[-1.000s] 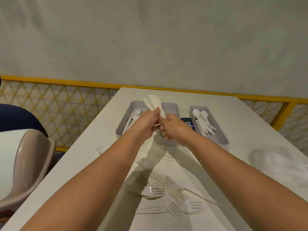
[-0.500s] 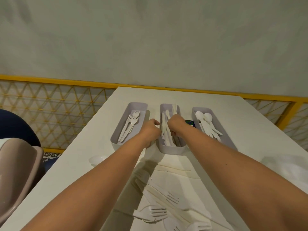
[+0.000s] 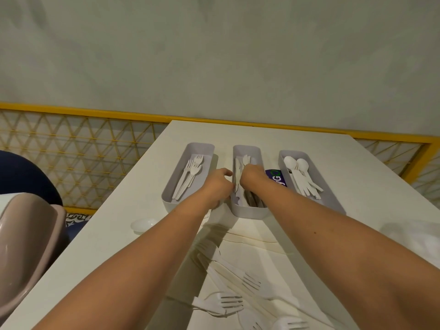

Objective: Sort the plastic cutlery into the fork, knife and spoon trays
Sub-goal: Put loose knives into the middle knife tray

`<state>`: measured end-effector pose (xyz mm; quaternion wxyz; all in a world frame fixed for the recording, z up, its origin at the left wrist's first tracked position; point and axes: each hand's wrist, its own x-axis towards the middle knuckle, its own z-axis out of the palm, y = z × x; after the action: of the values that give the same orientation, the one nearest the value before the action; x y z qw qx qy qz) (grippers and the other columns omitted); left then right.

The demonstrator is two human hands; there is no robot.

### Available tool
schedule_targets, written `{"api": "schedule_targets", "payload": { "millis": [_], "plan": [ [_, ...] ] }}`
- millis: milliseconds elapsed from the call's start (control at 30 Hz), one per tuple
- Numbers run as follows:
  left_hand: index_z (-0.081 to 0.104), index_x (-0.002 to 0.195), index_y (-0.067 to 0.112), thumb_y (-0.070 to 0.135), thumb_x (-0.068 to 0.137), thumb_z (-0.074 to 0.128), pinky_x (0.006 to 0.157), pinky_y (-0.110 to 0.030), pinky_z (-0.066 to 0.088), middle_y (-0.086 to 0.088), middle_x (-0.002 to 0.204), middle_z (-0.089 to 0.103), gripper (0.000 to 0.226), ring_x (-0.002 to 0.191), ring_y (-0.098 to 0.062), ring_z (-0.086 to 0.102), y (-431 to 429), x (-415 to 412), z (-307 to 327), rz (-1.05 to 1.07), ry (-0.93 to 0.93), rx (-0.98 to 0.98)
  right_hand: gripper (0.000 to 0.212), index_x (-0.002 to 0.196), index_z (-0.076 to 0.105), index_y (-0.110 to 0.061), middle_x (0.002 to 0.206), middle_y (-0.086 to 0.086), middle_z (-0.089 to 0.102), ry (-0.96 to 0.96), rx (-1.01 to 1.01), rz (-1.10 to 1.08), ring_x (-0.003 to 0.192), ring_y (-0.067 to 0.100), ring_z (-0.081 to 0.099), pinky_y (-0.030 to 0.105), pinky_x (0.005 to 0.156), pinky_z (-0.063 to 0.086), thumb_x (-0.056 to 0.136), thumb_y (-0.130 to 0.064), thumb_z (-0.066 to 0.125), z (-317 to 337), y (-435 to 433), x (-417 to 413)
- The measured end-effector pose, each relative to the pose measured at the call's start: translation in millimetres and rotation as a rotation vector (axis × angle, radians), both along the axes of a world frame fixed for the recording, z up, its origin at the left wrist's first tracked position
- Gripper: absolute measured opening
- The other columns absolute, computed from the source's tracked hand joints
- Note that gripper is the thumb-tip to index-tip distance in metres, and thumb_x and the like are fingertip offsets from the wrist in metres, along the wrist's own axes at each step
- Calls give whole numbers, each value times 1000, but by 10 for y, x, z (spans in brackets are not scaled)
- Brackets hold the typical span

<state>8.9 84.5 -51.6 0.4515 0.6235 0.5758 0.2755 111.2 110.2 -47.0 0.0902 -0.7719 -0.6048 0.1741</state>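
Right hand (image 3: 251, 178) grips knives (image 3: 245, 160) in middle tray (image 3: 247, 213); left hand (image 3: 217, 185) curled, hold unclear.

Three trays stood on the table (image 3: 371, 177): the fork tray (image 3: 171, 201) held at least three forks (image 3: 190, 173), the spoon tray (image 3: 331, 194) showed two spoons (image 3: 302, 164) by their bowls, and the knife tray (image 3: 247, 213) held knives (image 3: 238, 167) too hidden to count. At least three loose forks (image 3: 228, 302) and one loose spoon (image 3: 142, 225) lay nearby.

Dark blue packet (image 3: 276, 179) on table (image 3: 357, 167), between middle tray (image 3: 247, 148) and right tray (image 3: 293, 154): white letters, roughly "yG", green ring beside them; rest hidden.
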Motion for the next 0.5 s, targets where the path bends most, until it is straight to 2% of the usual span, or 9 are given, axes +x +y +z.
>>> {"api": "schedule_targets", "payload": {
  "millis": [67, 167, 233, 300, 500],
  "plan": [
    [41, 138, 10, 0, 92, 47, 60, -20, 45, -19, 122, 58, 47, 86, -23, 55, -9, 0, 11, -1, 16, 1, 37, 128, 49, 1, 134, 23, 47, -125, -10, 48, 110, 31, 49, 26, 76, 32, 93, -9, 45, -9, 2, 5],
    [42, 136, 9, 0, 92, 47, 62, -24, 46, -21, 120, 58, 46, 86, -25, 55, -41, 3, 28, 4, 35, 14, 42, 134, 42, 3, 139, 25, 40, -155, -16, 72, 129, 37, 40, 30, 88, 36, 94, -10, 46, 105, -72, -48],
    [41, 136, 8, 1, 92, 49, 73, -30, 48, -22, 122, 56, 45, 93, -30, 58, -78, 14, 32, 23, 41, 46, 47, 138, 35, 0, 144, 20, 33, -178, 12, 52, 132, 32, 37, 32, 97, 40, 94, -10, 49, 175, -119, -58],
    [43, 135, 8, 5, 92, 52, 78, -29, 44, -18, 125, 54, 44, 103, -30, 57, -121, 20, 53, 41, 97, 132, 49, 137, 37, -2, 144, 16, 34, -173, 43, 53, 126, 28, 44, 31, 92, 44, 91, -6, 54, 256, -151, -63],
    [59, 107, 5, 3, 89, 55, 69, -23, 38, -4, 95, 52, 19, 81, -17, 47, -348, -66, 186, -6, 164, 415, 33, 125, 57, -13, 121, 11, 58, -128, 111, 156, 96, 25, 57, 28, 72, 42, 92, -10, 56, 461, -560, -77]
  ]
}}
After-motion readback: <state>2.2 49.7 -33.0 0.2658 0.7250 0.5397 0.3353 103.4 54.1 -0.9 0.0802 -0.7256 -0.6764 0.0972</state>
